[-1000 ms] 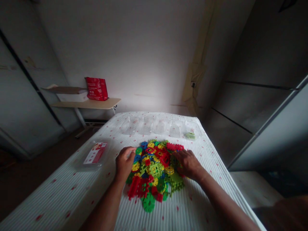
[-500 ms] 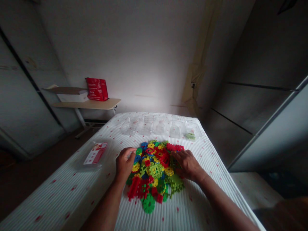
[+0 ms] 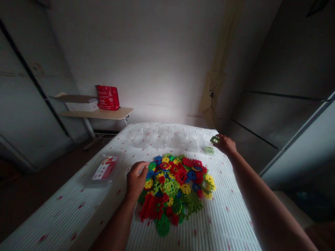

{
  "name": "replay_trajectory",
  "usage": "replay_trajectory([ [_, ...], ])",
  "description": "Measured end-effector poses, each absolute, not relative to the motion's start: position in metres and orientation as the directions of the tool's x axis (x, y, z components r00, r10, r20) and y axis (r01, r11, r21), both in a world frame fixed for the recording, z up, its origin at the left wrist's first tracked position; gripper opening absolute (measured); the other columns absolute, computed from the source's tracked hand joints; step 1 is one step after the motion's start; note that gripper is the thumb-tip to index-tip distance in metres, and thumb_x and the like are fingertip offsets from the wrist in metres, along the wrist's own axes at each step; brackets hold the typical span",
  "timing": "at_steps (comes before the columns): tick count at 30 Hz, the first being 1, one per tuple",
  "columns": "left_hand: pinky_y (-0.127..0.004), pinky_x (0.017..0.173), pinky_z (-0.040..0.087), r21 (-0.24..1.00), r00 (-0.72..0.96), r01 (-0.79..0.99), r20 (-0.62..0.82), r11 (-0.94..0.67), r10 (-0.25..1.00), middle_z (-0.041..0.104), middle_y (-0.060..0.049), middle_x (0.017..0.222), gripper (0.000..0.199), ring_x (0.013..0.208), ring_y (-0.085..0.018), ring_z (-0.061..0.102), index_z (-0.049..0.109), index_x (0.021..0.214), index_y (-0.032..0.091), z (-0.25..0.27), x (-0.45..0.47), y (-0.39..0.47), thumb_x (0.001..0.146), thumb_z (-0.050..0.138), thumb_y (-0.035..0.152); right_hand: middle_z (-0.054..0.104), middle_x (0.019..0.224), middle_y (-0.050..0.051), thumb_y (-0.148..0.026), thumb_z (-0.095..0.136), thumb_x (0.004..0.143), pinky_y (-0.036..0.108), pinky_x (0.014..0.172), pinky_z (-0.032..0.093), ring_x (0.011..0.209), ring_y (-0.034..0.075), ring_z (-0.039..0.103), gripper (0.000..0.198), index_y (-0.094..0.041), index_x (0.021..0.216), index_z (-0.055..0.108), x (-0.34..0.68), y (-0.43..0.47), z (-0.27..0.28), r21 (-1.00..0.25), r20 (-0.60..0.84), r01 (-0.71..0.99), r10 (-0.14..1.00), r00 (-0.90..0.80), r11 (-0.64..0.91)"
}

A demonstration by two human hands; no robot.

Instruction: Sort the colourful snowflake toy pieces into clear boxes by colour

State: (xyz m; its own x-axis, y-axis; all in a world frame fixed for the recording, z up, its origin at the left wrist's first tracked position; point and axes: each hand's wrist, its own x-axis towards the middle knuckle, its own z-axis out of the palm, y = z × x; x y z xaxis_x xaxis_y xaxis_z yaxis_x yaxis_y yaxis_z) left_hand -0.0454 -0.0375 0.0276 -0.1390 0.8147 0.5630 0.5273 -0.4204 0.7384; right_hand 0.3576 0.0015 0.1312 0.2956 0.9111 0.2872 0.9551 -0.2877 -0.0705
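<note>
A heap of plastic interlocking building pieces [image 3: 171,188] in red, yellow, blue and green lies on the bed-like surface in front of me. My left hand [image 3: 136,177] rests at the heap's left edge, near a green notched disc [image 3: 152,166]. Its thumb and forefinger are a little apart, with nothing visible between them. At the far right, my right hand [image 3: 227,143] pinches a green building piece [image 3: 215,139]. That piece is above the rightmost part of a row of clear plastic trays [image 3: 192,143]. In there sits a light green piece [image 3: 208,150].
To the left lies a clear plastic box with a red and white label [image 3: 106,167]. A ribbed white cover with red spots [image 3: 78,216] spreads under everything. Beyond it, a small table [image 3: 104,113] carries a red bag [image 3: 108,97] and a white box [image 3: 81,104].
My right hand has left the heap's right side and moved away and right, carrying a green building piece to the trays. Yellow and blue pieces show where it was. My left hand has hardly moved.
</note>
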Motion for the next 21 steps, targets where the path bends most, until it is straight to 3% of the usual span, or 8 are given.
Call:
replay_trajectory([
  [5,-0.029,0.077,0.05,0.739,-0.144,0.531,0.562,-0.415,0.814,0.068,-0.004,0.082,0.019,0.079,-0.017,0.063,0.065,0.08,0.02,0.026,-0.048,-0.036,0.078,0.05,0.03,0.064,0.114,0.012,-0.045,0.055,0.075,0.045,0.081,0.041,0.104,0.03,0.057,0.049,-0.024,0.12,0.056,0.355,0.019,0.125,-0.056,0.13,0.945,0.936,0.328,-0.323],
  [9,-0.029,0.077,0.05,0.738,-0.14,0.529,0.563,-0.419,0.815,0.068,-0.004,0.082,0.019,0.079,-0.017,0.063,0.065,0.08,0.02,0.028,-0.048,-0.036,0.078,0.05,0.03,0.065,0.112,0.012,-0.042,0.051,0.077,0.043,0.083,0.041,0.102,0.028,0.059,0.048,-0.021,0.12,0.056,0.351,0.014,0.126,-0.051,0.207,0.943,0.92,0.333,-0.33],
  [15,-0.03,0.076,0.05,0.74,-0.143,0.528,0.562,-0.417,0.815,0.068,-0.004,0.082,0.019,0.079,-0.018,0.063,0.066,0.081,0.02,0.027,-0.048,-0.036,0.079,0.05,0.03,0.071,0.095,0.009,-0.033,0.046,0.08,0.029,0.073,0.047,0.083,0.021,0.066,0.035,-0.017,0.105,0.065,0.337,-0.022,0.115,-0.17,0.425,0.984,0.897,0.123,-0.054],
  [21,-0.03,0.079,0.05,0.747,-0.153,0.52,0.559,-0.415,0.815,0.068,-0.004,0.082,0.019,0.08,-0.018,0.063,0.065,0.081,0.02,0.023,-0.048,-0.035,0.079,0.05,0.031,0.072,0.085,0.007,-0.029,0.04,0.08,0.027,0.066,0.049,0.07,0.018,0.066,0.032,-0.019,0.091,0.068,0.31,-0.064,0.07,-0.321,0.457,0.937,0.889,0.024,0.14],
])
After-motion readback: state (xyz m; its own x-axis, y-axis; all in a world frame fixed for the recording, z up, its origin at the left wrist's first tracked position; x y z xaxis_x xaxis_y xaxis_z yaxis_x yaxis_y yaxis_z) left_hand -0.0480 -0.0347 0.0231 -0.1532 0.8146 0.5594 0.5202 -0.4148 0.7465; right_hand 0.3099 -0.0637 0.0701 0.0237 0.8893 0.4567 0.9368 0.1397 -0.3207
